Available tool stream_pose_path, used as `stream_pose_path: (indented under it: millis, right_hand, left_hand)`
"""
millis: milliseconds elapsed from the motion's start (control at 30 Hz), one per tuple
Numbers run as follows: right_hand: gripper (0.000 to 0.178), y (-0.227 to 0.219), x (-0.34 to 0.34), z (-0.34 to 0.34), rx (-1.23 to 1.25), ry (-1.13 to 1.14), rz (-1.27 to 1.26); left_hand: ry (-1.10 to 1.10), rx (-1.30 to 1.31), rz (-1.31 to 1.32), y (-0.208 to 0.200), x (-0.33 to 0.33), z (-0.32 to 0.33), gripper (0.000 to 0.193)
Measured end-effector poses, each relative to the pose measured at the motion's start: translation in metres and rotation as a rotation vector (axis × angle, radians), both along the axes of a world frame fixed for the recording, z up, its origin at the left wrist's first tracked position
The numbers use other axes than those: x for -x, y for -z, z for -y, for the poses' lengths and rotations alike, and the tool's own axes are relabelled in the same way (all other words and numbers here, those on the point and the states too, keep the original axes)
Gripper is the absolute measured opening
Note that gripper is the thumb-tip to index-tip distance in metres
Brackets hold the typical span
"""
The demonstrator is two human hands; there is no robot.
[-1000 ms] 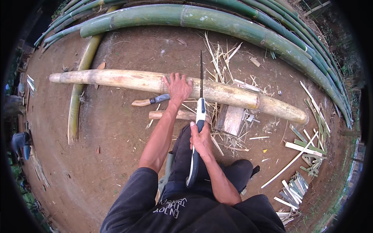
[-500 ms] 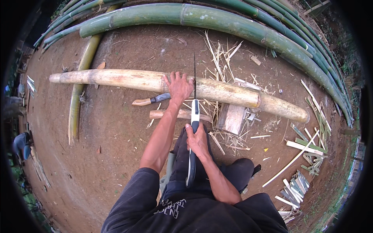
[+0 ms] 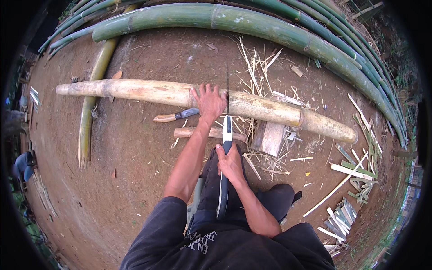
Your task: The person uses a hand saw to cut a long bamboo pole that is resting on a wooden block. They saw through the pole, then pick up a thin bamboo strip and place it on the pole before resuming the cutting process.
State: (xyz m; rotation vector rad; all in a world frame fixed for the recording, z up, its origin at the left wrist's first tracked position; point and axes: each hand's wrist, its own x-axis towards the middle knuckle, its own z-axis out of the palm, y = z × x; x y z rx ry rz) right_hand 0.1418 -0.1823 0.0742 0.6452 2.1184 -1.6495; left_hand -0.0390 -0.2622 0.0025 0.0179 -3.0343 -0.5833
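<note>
A peeled, pale bamboo pole (image 3: 148, 91) lies crosswise in front of me. My left hand (image 3: 210, 102) grips it from above near the middle, its fingers curved over the top. Just right of those fingers, the thin dark blade of a hand saw (image 3: 227, 123) stands across the pole. My right hand (image 3: 230, 163) is wrapped round the saw's long white-and-black handle, which points back toward my lap. Whether the blade has cut into the bamboo is too fine to make out. A knife (image 3: 173, 115) with a wooden handle lies on the ground, left of my left wrist.
A wooden block (image 3: 270, 138) sits under the pole's right part, and a yellow-green bamboo length (image 3: 87, 119) under its left. A short stick (image 3: 189, 132) lies nearer me. Large green bamboo poles (image 3: 171, 17) lie beyond. Split strips (image 3: 340, 220) and shavings litter the right.
The saw has slid slightly back toward me, its blade tip now a little lower in view. My left hand keeps its place on the pole.
</note>
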Motion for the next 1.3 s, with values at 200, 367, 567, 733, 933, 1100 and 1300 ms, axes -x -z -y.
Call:
stream_pose_path:
  millis: [200,367,567,733,933,1100,1300]
  right_hand:
    - [0.038,0.006,0.007,0.001,-0.011,-0.012,-0.028]
    - [0.038,-0.003,0.002,0.004,-0.008,0.005,0.009]
    - [0.027,0.003,0.004,0.008,0.042,0.040,0.012]
    - [0.028,0.005,0.002,0.010,-0.022,0.023,-0.032]
    - [0.027,0.004,-0.005,0.009,-0.009,0.020,-0.015]
    - [0.037,0.003,0.010,0.002,-0.036,-0.036,0.025]
    - [0.031,-0.004,-0.009,0.007,-0.027,0.008,0.001]
  left_hand:
    - [0.004,-0.034,-0.019,0.000,0.000,0.000,0.046]
    - [0.002,-0.047,-0.041,0.002,-0.002,0.001,0.046]
    - [0.002,0.005,0.010,0.001,-0.001,0.001,0.046]
    - [0.011,-0.012,-0.040,0.003,-0.001,0.002,0.045]
    - [-0.009,-0.034,-0.050,0.005,0.001,0.003,0.045]
    - [0.001,-0.009,-0.068,0.006,-0.001,-0.001,0.045]
    - [-0.009,-0.006,-0.084,0.007,0.000,0.001,0.044]
